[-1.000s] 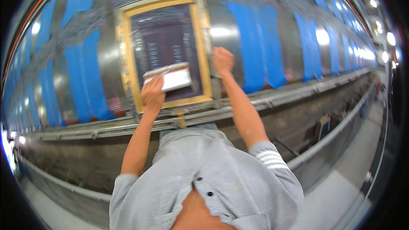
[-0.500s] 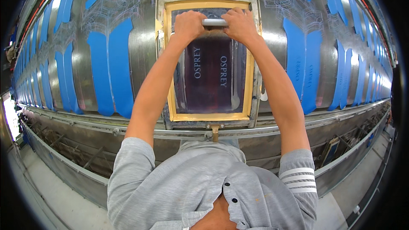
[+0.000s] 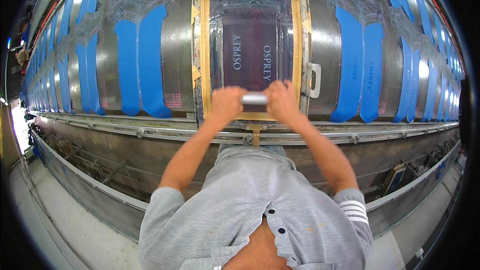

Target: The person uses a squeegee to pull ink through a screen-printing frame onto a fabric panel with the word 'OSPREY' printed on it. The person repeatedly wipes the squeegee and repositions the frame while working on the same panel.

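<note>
A screen-printing frame [image 3: 302, 45] lies flat on the metal table before me, its inner border lined with yellow tape. Pale lettering shows on its dark mesh [image 3: 254, 40]. Near the frame's close end, my left hand [image 3: 228, 104] and my right hand [image 3: 282, 99] are wrapped round the two ends of a squeegee [image 3: 255, 99]. Only the silver middle of its handle shows between my fists; its blade is hidden. Both hands are slightly blurred.
Blue cut fabric pieces [image 3: 131, 67] lie in pairs along the metal table [image 3: 180, 60] on both sides, some on the right [image 3: 347, 65] printed. A white handle-shaped piece [image 3: 315, 80] sits beside the frame. A metal rail [image 3: 200, 133] with a brass-coloured bracket [image 3: 256, 135] runs along the near edge.
Both my hands have drawn the squeegee from the frame's far end toward me, to its near end. The far part of the mesh is now uncovered.
</note>
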Demonstrator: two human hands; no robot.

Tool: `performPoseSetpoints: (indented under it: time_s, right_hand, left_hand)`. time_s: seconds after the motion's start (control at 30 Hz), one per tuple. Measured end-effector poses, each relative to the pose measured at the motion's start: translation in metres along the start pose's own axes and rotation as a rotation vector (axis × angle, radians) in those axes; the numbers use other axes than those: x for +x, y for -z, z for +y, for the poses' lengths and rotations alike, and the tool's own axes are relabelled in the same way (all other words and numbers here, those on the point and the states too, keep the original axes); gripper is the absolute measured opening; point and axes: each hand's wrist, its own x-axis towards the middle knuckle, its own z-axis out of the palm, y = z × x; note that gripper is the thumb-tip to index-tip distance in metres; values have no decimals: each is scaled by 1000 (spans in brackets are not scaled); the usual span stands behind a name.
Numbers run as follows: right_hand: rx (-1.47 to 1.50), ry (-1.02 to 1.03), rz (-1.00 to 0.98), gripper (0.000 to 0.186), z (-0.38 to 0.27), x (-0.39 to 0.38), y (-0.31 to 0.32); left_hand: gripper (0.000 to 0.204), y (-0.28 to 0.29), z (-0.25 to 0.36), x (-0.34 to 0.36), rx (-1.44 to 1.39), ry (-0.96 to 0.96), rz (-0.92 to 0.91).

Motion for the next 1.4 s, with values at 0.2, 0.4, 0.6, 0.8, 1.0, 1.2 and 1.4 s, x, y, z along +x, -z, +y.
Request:
performPoseSetpoints:
  time_s: [0.2, 0.4, 0.6, 0.8, 1.0, 1.2, 1.4]
  right_hand:
    - [-120, -71, -40, 17, 117, 233, 31]
    - [-29, 20, 209, 18, 148, 226, -27]
    - [54, -25, 117, 31, 48, 30, -43]
    - [1, 15, 51, 13, 71, 76, 2]
    - [-99, -70, 1, 15, 171, 288, 27]
    - [-19, -34, 146, 29, 177, 257, -28]
    - [77, -49, 80, 41, 68, 19, -49]
  left_hand:
    - [36, 75, -70, 237, 181, -13, 94]
    - [37, 15, -88, 251, 167, -82, 286]
    - [35, -52, -14, 55, 42, -94, 305]
    - [34, 21, -8, 109, 91, 21, -42]
    - [28, 72, -91, 317, 173, -31, 165]
    - [37, 18, -98, 298, 190, -99, 265]
    - [40, -63, -4, 67, 38, -101, 287]
